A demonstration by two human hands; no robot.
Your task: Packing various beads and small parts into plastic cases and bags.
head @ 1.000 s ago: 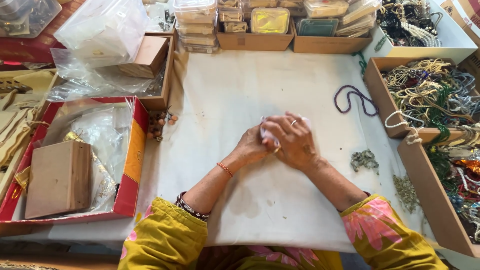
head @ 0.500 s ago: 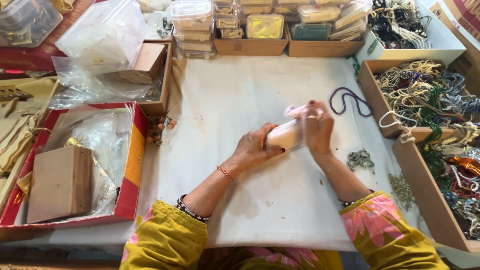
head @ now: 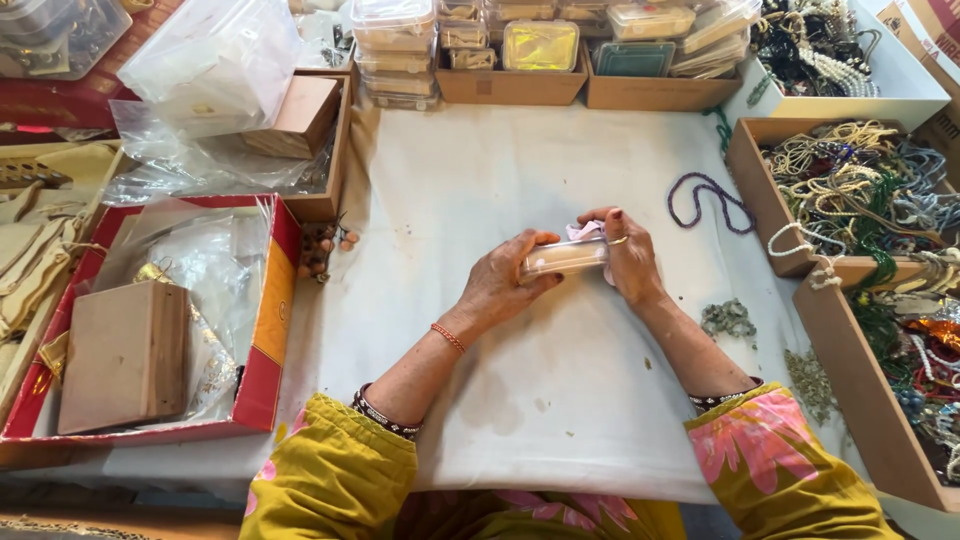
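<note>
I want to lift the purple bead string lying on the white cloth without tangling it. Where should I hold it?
Pinch the purple bead string at the rounded top of its loop, coming from above. It lies flat in an open loop on the white cloth, apart from the boxes, so that part is free.

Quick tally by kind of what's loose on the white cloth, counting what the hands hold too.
Clear plastic tube, held by left hand and right hand: 1
Purple bead strand: 1
Small grey-green bead heaps: 2
Brown bead cluster at the cloth's left edge: 1
Total: 5
</note>
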